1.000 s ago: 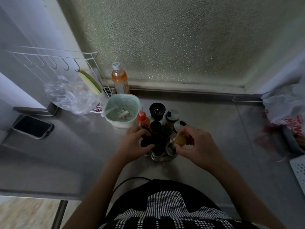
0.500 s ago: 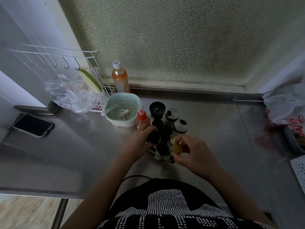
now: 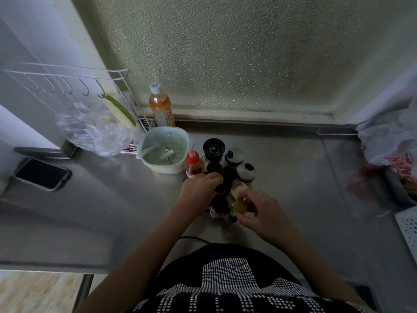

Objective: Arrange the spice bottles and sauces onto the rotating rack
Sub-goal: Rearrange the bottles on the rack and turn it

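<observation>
Standing on the steel counter [image 3: 293, 177], near the middle of its back edge, the rotating rack [image 3: 222, 216] carries a crowd of dark-capped bottles. The left hand [image 3: 199, 190] lies on the rack's left side, its fingers bent and closed on a black-capped bottle [image 3: 220, 188] among the others. The right hand [image 3: 259, 211] pinches a small yellow-capped bottle [image 3: 239, 207] between thumb and fingers, at the rack's front right edge. I cannot tell if this bottle already sits in its place or is a little above it.

Compared with 1 second ago, both hands have come nearer to the front edge of the counter — the right hand and its yellow cap are now lower on the rack's front. 2 silver-lidded shakers [image 3: 246, 171] at the back right, partly covered before by the right hand, are now in full view. The left hand has stayed on the dark caps.

Other things have not moved: a red-capped sauce bottle [image 3: 193, 163] touching the rack's left side, a black grinder [image 3: 213, 148] behind it, a pale green strainer basket [image 3: 164, 150] to the left, an orange drink bottle [image 3: 160, 106] at the back edge, and a phone [image 3: 41, 173] near the left edge.
</observation>
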A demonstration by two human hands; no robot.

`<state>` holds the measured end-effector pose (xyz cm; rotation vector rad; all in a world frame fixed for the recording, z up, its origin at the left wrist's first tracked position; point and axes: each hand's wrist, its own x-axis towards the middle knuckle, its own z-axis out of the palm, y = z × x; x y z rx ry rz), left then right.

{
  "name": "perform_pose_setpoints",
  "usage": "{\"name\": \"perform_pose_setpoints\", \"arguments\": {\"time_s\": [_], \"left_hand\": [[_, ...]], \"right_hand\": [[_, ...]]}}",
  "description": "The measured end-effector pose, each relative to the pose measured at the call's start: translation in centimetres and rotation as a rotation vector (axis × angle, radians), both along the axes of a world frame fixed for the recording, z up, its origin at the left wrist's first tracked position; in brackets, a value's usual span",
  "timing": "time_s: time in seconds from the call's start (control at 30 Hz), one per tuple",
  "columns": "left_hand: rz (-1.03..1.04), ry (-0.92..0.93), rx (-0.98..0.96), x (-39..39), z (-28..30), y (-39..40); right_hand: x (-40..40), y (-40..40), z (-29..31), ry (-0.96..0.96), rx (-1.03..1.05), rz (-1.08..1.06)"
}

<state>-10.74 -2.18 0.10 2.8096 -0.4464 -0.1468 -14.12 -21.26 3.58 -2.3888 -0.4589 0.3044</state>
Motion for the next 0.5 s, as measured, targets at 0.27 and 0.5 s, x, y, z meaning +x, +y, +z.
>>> {"name": "perform_pose_setpoints", "arguments": {"time_s": [0.27, 0.5], "left_hand": [[-0.003, -0.006, -0.114, -0.1, -0.3, 0.7], [-0.057, -0.035, -0.129, -3.7, -1.6, 0.0]], "right_hand": [[0.1, -0.1, -0.3, 0.007, -0.031, -0.022], [0.2, -0.4, -0.9, -0.012, -0.027, -0.046]]}}
